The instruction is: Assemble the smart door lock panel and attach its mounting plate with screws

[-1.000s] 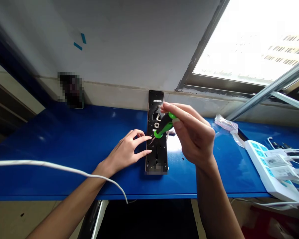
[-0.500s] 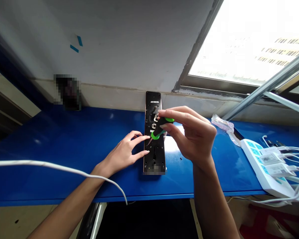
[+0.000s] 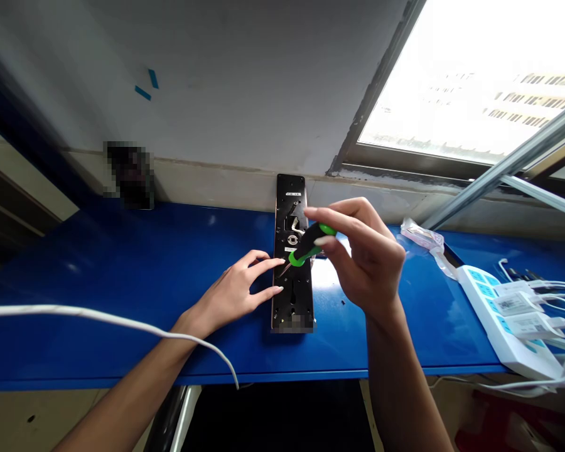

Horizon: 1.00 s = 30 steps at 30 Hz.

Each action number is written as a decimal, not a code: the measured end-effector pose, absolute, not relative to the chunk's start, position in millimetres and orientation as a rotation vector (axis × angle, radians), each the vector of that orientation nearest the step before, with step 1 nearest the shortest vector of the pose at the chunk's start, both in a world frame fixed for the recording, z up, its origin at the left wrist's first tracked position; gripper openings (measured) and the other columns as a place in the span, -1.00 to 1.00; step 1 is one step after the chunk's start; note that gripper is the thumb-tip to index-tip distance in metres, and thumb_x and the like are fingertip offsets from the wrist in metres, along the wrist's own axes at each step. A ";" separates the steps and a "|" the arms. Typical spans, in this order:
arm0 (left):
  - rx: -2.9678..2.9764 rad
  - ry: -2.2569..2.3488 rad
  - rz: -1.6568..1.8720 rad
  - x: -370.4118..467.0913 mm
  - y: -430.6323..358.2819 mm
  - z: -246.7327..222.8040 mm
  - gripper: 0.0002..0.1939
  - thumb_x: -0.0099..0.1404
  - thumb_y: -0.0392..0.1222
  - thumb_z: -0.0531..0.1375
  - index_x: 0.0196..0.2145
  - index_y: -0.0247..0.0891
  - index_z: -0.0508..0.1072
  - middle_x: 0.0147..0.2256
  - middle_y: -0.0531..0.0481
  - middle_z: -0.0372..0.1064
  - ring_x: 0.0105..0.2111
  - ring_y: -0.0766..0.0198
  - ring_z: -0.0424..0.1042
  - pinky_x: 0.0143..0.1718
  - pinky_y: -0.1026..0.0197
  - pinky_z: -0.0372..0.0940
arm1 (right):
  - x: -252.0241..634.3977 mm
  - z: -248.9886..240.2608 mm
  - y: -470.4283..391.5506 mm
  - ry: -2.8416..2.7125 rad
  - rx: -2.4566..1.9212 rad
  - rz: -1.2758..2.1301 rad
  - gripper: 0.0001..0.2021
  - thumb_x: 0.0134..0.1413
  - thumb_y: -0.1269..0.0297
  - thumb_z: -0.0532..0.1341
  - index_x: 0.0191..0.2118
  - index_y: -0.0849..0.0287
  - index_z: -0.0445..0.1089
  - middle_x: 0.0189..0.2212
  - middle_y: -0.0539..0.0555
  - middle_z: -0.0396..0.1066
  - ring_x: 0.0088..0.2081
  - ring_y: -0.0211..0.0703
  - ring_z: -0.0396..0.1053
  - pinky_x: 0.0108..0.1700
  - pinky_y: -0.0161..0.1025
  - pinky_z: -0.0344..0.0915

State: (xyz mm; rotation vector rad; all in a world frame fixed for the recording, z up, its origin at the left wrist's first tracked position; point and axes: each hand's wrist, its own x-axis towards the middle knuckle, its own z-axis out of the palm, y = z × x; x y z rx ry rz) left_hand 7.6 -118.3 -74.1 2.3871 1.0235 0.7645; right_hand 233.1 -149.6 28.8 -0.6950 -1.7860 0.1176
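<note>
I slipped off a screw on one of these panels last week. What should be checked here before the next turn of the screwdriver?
1. Right hand grips the screwdriver handle: ok.
2. Left hand steadies the panel, fingers on its left edge: ok.
3. Tip seated in a screw head: cannot tell, too small.
4. Left fingers away from the tip: not ok, they lie right beside it.
5. Panel flat on the blue bench: ok.
6. White cable away from the panel: ok.

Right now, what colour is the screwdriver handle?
Bright green and black. The screwdriver handle shows best in the head view, held in the right hand.
</note>
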 end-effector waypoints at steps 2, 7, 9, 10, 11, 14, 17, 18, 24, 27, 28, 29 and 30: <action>2.376 1.026 0.755 7.6 -118.5 -73.6 -0.50 0.43 0.12 0.25 0.26 0.00 0.43 0.21 -0.10 0.34 0.10 0.02 0.52 0.13 -0.01 0.49 | 231.6 30.8 -152.2 -1.848 -0.688 0.212 -0.56 0.38 0.46 0.18 0.26 -0.08 0.44 0.09 0.11 0.51 0.05 -0.05 0.52 0.03 0.00 0.56; 2.379 1.017 0.772 7.7 -118.4 -74.1 -0.51 0.43 0.11 0.26 0.24 -0.01 0.44 0.19 -0.09 0.37 0.10 0.01 0.52 0.13 -0.01 0.49 | 228.5 32.8 -154.5 -1.799 -0.639 0.130 -0.56 0.17 0.43 0.42 0.12 -0.14 0.56 -0.18 0.03 0.56 -0.21 -0.14 0.55 -0.23 -0.14 0.57; 2.372 1.014 0.773 7.8 -118.3 -74.3 -0.51 0.43 0.11 0.27 0.25 -0.01 0.43 0.19 -0.09 0.36 0.09 0.02 0.52 0.12 0.00 0.50 | 228.0 32.5 -154.1 -1.780 -0.695 0.046 -0.61 0.14 0.38 0.45 0.08 -0.12 0.59 -0.25 0.03 0.48 -0.27 -0.18 0.49 -0.31 -0.19 0.53; 2.365 1.010 0.768 7.8 -118.4 -74.3 -0.51 0.43 0.10 0.27 0.25 -0.01 0.43 0.20 -0.09 0.36 0.09 0.02 0.52 0.11 0.00 0.50 | 227.9 32.4 -154.1 -1.788 -0.715 0.046 -0.62 0.21 0.38 0.40 0.11 -0.10 0.57 -0.20 0.06 0.48 -0.23 -0.16 0.50 -0.27 -0.18 0.54; 2.357 1.003 0.765 7.9 -118.4 -74.2 -0.51 0.43 0.09 0.27 0.25 -0.01 0.43 0.20 -0.09 0.36 0.08 0.03 0.52 0.10 0.01 0.50 | 227.8 32.3 -154.2 -1.810 -0.719 0.078 -0.61 0.29 0.40 0.32 0.17 -0.09 0.53 -0.11 0.09 0.50 -0.14 -0.13 0.52 -0.18 -0.13 0.56; 2.341 0.997 0.750 8.1 -119.0 -73.3 -0.53 0.44 0.07 0.27 0.25 -0.01 0.43 0.19 -0.08 0.36 0.09 0.04 0.51 0.11 0.01 0.49 | 227.3 32.1 -155.1 -1.876 -0.640 0.255 -0.51 0.38 0.51 0.14 0.30 -0.07 0.41 0.11 0.11 0.52 0.06 -0.05 0.53 0.06 0.00 0.55; 2.327 1.015 0.733 8.2 -119.9 -72.5 -0.52 0.44 0.08 0.27 0.25 0.01 0.42 0.19 -0.05 0.35 0.10 0.04 0.50 0.15 -0.01 0.46 | 226.7 31.5 -156.0 -1.834 -0.592 0.222 -0.54 0.25 0.46 0.35 0.19 -0.12 0.52 -0.10 0.05 0.58 -0.13 -0.13 0.56 -0.14 -0.13 0.58; 2.319 1.019 0.729 8.2 -120.1 -72.5 -0.51 0.44 0.08 0.27 0.26 0.02 0.41 0.20 -0.05 0.35 0.10 0.04 0.50 0.15 -0.01 0.46 | 226.4 31.4 -156.5 -1.806 -0.612 0.173 -0.55 0.16 0.42 0.43 0.13 -0.13 0.56 -0.19 0.03 0.54 -0.21 -0.16 0.53 -0.24 -0.18 0.55; 2.326 1.027 0.738 8.4 -119.8 -73.9 -0.53 0.44 0.06 0.28 0.24 0.00 0.41 0.20 -0.03 0.34 0.11 0.05 0.49 0.16 0.00 0.44 | 223.3 33.3 -161.7 -1.884 -0.667 0.293 -0.54 0.39 0.49 0.15 0.29 -0.04 0.42 0.07 0.13 0.50 0.03 -0.07 0.51 0.03 -0.03 0.54; 2.332 1.031 0.725 8.6 -119.9 -73.3 -0.53 0.44 0.06 0.27 0.25 0.01 0.41 0.20 -0.03 0.35 0.08 0.06 0.50 0.11 0.02 0.46 | 221.7 32.7 -160.5 -1.867 -0.600 0.287 -0.51 0.32 0.53 0.24 0.26 -0.08 0.45 0.04 0.08 0.56 0.00 -0.07 0.55 0.00 -0.05 0.55; 2.330 1.032 0.725 8.5 -119.9 -73.1 -0.52 0.44 0.07 0.27 0.26 0.01 0.40 0.20 -0.03 0.35 0.08 0.06 0.51 0.10 0.02 0.47 | 221.3 32.1 -159.4 -1.838 -0.613 0.223 -0.53 0.25 0.50 0.34 0.20 -0.10 0.51 -0.06 0.06 0.58 -0.09 -0.11 0.56 -0.10 -0.11 0.56; 2.328 1.032 0.726 8.5 -120.0 -72.9 -0.52 0.44 0.07 0.27 0.26 0.02 0.39 0.19 -0.03 0.35 0.08 0.06 0.51 0.10 0.03 0.47 | 221.0 31.6 -158.3 -1.809 -0.640 0.153 -0.54 0.17 0.45 0.42 0.14 -0.12 0.56 -0.16 0.03 0.55 -0.18 -0.15 0.53 -0.19 -0.16 0.55; 2.328 1.032 0.729 8.4 -119.9 -72.9 -0.52 0.44 0.07 0.27 0.26 0.02 0.39 0.19 -0.03 0.36 0.08 0.06 0.51 0.10 0.03 0.47 | 220.7 31.2 -157.3 -1.789 -0.669 0.099 -0.57 0.13 0.40 0.47 0.09 -0.13 0.58 -0.23 0.02 0.50 -0.24 -0.18 0.50 -0.27 -0.20 0.52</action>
